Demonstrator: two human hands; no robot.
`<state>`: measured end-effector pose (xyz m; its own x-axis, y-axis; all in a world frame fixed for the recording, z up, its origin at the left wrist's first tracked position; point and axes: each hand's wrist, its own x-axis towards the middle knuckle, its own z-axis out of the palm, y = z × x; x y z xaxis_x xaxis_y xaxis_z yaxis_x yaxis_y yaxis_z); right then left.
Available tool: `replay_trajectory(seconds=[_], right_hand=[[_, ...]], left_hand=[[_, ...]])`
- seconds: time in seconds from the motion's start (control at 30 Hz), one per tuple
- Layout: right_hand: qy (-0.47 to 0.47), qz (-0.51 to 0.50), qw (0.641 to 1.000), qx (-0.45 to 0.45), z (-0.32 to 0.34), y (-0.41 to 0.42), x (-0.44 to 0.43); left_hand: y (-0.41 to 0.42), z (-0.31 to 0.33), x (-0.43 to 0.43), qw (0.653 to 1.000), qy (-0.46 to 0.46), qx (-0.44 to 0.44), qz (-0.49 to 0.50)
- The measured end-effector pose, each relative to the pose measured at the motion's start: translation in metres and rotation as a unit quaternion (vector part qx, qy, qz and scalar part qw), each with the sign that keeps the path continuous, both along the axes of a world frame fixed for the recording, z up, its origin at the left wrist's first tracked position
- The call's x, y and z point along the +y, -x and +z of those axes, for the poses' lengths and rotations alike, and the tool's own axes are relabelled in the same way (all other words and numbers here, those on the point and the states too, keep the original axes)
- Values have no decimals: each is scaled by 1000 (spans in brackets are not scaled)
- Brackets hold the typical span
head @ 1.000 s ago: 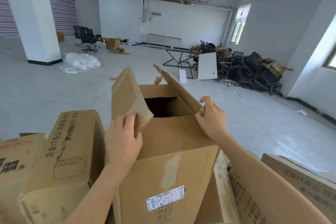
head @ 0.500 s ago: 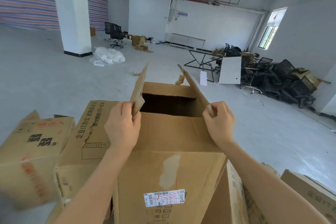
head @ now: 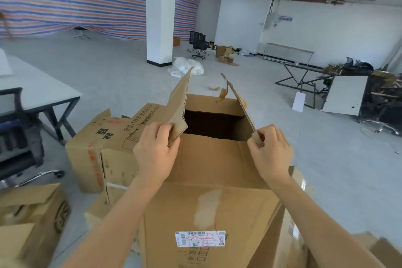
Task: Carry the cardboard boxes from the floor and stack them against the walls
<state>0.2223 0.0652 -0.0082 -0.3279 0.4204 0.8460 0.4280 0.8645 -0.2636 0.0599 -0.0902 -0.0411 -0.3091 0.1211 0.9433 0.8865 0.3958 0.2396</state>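
Note:
A large brown cardboard box (head: 208,183) with a white barcode label fills the centre, its top open and dark inside. My left hand (head: 155,154) grips the near corner of its upright left flap (head: 179,102). My right hand (head: 272,152) pinches the near end of the upright right flap (head: 239,104). Several more cardboard boxes lie around it: a printed box (head: 102,148) to the left behind, another box (head: 30,222) at bottom left, and more at lower right (head: 291,224).
A white table (head: 41,91) with black legs and a dark office chair (head: 15,137) stand at left. A white pillar (head: 161,13) rises ahead, with a plastic heap beside it. Piled chairs, a metal frame and a white panel (head: 345,95) crowd the right. Striped tarpaulin covers the far left wall.
The view has swung left, bringing the table and chair into sight. Both hands keep hold of the flaps, which now stand more upright.

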Motion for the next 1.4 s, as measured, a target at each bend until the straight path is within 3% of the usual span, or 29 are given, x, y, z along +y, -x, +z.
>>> replay_trajectory(seconds=[0.43,0.63,0.83,1.0,1.23,1.4], right_hand=[[36,99,994,11,44,-85,-73],[-109,107,988,-27,56,-107,-150],[-159,132,978,-16,62,-156,-242],[-202,189,960,-37,49,-179,-317],[-123,337,923,-141,14,-146,-419],[-10,408,893,-192,-14,-120,-499]], left_hand=[[-98,31,-105,996,-21,-74,45],[-149,41,-184,991,-28,-99,81],[-213,41,-288,987,-60,-94,114],[-261,25,-372,975,-65,-142,157],[-297,-3,-492,912,-79,-304,264],[-324,-34,-572,855,-125,-339,371]])
